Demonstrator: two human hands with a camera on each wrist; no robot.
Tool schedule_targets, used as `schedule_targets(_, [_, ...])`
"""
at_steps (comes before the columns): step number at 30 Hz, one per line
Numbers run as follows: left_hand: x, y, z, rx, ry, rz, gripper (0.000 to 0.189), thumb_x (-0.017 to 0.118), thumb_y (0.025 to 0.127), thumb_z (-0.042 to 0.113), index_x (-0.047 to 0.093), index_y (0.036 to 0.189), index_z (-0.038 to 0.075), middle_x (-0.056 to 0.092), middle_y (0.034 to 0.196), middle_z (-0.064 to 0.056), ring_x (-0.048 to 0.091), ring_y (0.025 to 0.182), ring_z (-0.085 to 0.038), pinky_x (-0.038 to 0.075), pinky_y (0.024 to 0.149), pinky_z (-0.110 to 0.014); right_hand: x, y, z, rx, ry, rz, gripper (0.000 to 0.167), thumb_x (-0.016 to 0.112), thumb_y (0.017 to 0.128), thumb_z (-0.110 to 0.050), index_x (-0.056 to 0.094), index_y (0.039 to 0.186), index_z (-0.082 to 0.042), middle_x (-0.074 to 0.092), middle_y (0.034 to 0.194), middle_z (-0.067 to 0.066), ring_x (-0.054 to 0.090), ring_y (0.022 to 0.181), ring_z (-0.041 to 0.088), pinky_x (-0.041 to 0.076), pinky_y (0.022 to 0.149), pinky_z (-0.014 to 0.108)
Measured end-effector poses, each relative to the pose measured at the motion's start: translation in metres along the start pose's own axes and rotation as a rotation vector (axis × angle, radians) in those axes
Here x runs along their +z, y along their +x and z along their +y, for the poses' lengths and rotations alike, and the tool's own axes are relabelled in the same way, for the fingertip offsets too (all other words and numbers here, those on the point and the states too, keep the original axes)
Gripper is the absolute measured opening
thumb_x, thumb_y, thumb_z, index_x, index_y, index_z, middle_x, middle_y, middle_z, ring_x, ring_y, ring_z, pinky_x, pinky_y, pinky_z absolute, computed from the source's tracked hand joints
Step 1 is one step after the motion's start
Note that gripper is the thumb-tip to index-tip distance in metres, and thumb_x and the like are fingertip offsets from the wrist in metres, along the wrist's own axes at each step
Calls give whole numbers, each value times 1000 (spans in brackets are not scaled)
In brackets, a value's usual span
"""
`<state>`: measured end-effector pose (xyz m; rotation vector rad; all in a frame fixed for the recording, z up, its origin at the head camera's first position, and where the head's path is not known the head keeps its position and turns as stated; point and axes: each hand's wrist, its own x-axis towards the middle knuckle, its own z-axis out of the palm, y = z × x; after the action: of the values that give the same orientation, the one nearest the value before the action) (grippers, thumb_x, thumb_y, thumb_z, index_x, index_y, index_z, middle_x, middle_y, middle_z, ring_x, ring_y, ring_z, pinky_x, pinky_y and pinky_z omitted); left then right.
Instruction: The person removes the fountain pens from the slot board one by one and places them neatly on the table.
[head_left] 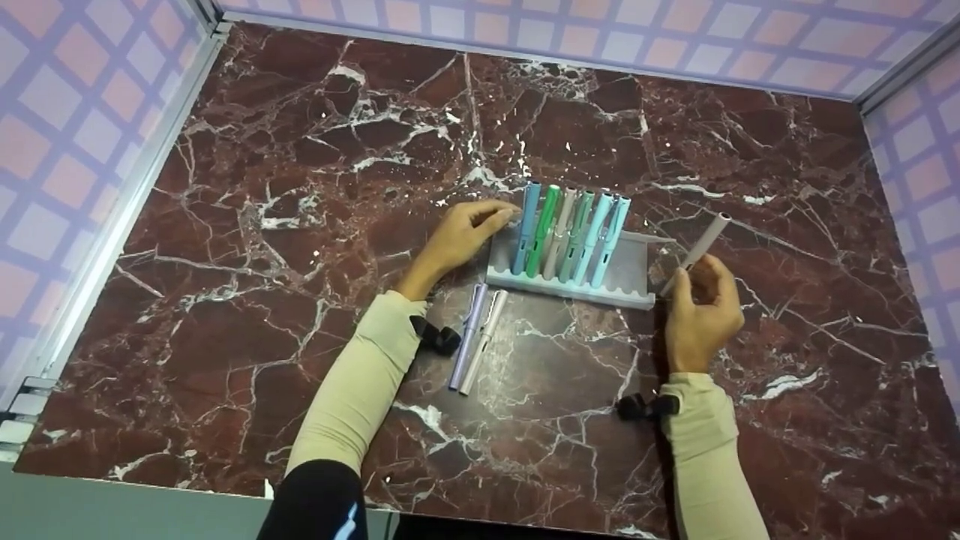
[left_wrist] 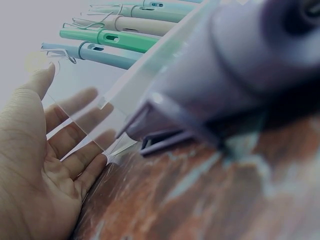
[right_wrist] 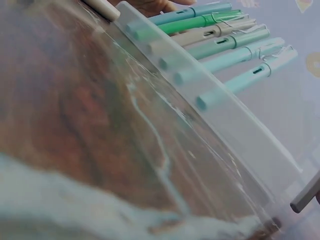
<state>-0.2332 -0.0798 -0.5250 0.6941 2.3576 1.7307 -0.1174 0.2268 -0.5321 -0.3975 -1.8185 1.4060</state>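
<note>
A clear pen stand [head_left: 630,259] holds a row of slanted pens, from a blue pen [head_left: 526,225] and a green pen [head_left: 544,229] to light blue pens [head_left: 611,240]. At its left edge is my left hand [head_left: 466,234]; the left wrist view shows the loosely extended fingers [left_wrist: 75,132] through the clear panel, with the thumb apart near the blue pen. To the right of the stand, my right hand [head_left: 701,315] pinches a taupe pen [head_left: 707,238] between thumb and fingers, tilted with its upper end away from me. That pen's end [right_wrist: 304,199] shows at the right wrist view's edge.
A lilac pen [head_left: 469,337] and a pale pen [head_left: 484,343] lie side by side in front of the stand's left end, close to the left wrist camera [head_left: 436,337]. Patterned panels [head_left: 525,30] border the marbled table [head_left: 247,322] at the back and sides.
</note>
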Motion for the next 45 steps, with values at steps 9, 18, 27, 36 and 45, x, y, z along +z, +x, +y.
schedule_targets(9, [-2, 0, 1, 11, -17, 9, 30, 56, 104, 24, 70, 120, 3, 72, 118, -13, 68, 108, -23, 50, 100, -31, -1, 1, 0, 22, 16, -28, 30, 72, 85, 8, 66, 115, 10, 70, 97, 19, 65, 80, 16, 54, 78, 27])
schedule_targets(18, [1, -2, 0, -12, -38, 10, 32, 57, 103, 25, 70, 121, 2, 72, 119, -14, 67, 109, -26, 50, 100, -35, -7, -6, -3, 34, 27, -32, 28, 74, 84, 6, 68, 112, 8, 72, 94, 8, 66, 81, 16, 55, 78, 26])
schedule_targets(27, [0, 0, -1, -31, -21, 6, 33, 56, 104, 29, 70, 122, 5, 72, 120, -9, 67, 106, -19, 51, 99, -32, -18, -16, -4, 52, 42, -24, 31, 74, 83, 9, 67, 113, 9, 71, 92, 1, 67, 79, 12, 56, 75, 22])
schedule_targets(36, [-2, 2, 1, -3, -20, 13, 30, 56, 104, 25, 70, 121, 5, 72, 118, -12, 67, 108, -22, 50, 101, -32, -29, -25, -9, 66, 10, -36, 30, 71, 85, 10, 65, 114, 12, 70, 94, -1, 68, 79, 10, 56, 73, 20])
schedule_targets(45, [0, 1, 2, -20, -20, 4, 29, 56, 103, 25, 70, 121, 6, 72, 119, -10, 67, 108, -22, 50, 100, -33, -30, -27, -7, 67, 33, -82, 31, 73, 84, 10, 66, 114, 11, 71, 92, 2, 68, 77, 11, 56, 68, 19])
